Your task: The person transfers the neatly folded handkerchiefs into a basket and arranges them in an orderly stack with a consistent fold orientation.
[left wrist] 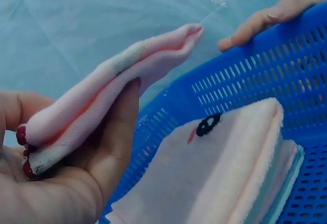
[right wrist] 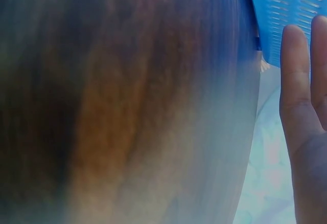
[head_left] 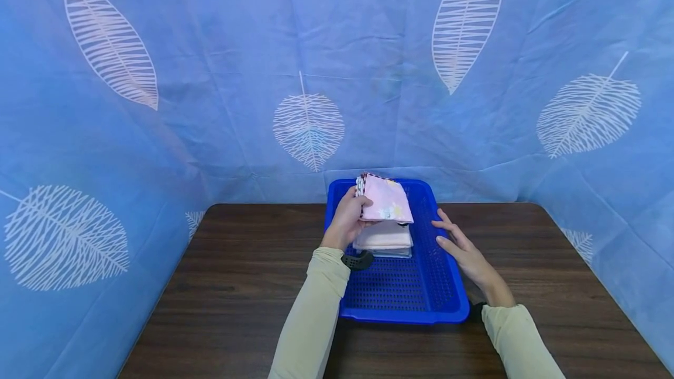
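Note:
My left hand [head_left: 350,217] grips a folded pink towel [head_left: 387,197] above a blue plastic basket [head_left: 387,316]. In the left wrist view the pink towel [left wrist: 110,83] shows dark red edging, with the thumb on one side and fingers around it. Below it, a stack of folded towels [head_left: 383,235] lies in the basket; the top one [left wrist: 204,157] is pale with a black-and-white eye-like mark. My right hand [head_left: 466,253] is at the basket's right rim with its fingers extended. In the right wrist view two fingers [right wrist: 295,75] show beside the basket's slotted wall [right wrist: 286,9].
The basket stands on a dark brown wooden table [head_left: 247,285], toward the far edge. A blue cloth backdrop [head_left: 221,75] with white leaf prints hangs behind the table and along both sides.

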Demonstrator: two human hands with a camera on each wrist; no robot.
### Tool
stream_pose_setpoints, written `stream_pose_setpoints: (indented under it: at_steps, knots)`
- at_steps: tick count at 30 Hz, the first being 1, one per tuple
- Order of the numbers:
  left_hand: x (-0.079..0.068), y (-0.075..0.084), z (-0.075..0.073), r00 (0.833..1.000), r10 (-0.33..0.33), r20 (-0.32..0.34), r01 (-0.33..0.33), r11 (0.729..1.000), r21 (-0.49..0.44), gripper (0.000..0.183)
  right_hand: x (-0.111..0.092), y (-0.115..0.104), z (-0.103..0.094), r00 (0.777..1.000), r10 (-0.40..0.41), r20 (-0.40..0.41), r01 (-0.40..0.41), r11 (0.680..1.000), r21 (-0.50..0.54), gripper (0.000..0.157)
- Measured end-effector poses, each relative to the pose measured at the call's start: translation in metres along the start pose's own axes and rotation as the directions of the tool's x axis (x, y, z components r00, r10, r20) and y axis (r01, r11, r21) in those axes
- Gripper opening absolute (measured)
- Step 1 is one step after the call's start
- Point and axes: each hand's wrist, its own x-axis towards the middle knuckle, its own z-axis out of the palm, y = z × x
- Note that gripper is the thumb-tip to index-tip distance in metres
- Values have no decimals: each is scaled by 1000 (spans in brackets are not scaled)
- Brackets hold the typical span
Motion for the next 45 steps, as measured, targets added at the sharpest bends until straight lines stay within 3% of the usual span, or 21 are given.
stream_pose_setpoints:
  at_steps: [10, 22, 26, 33, 35, 41, 45]
  knots:
    - [1, -6, -4, 999, -28, -35, 30, 998, 55, 58, 0, 0, -4, 1000, -21, 9, 21, 1000, 9, 48]
    - [8, -16, 1, 997, 27, -69, -8, 965, 261, 63, 0, 1, -3, 1000, -19, 5, 19, 999, 28, 48]
    - [8, -16, 3, 996, 28, -82, -7, 969, 246, 66, 1, 3, -3, 1000, -26, 3, 26, 999, 24, 48]
    - [8, -17, 5, 999, -28, -41, 29, 999, 36, 70, 1, 2, -2, 1000, -16, 5, 16, 999, 29, 49]
    - [8, -18, 5, 999, -34, -31, 35, 999, 21, 70, 2, 1, -1, 1000, -11, 5, 11, 1000, 28, 49]
    - [6, -21, 4, 996, -83, -36, 87, 984, 158, 73, 2, -1, -1, 1000, -8, 1, 8, 1000, 27, 49]
    - [3, -23, 3, 995, -39, -93, 69, 936, 345, 73, 1, -1, -1, 1000, 5, 5, -5, 1000, 30, 49]
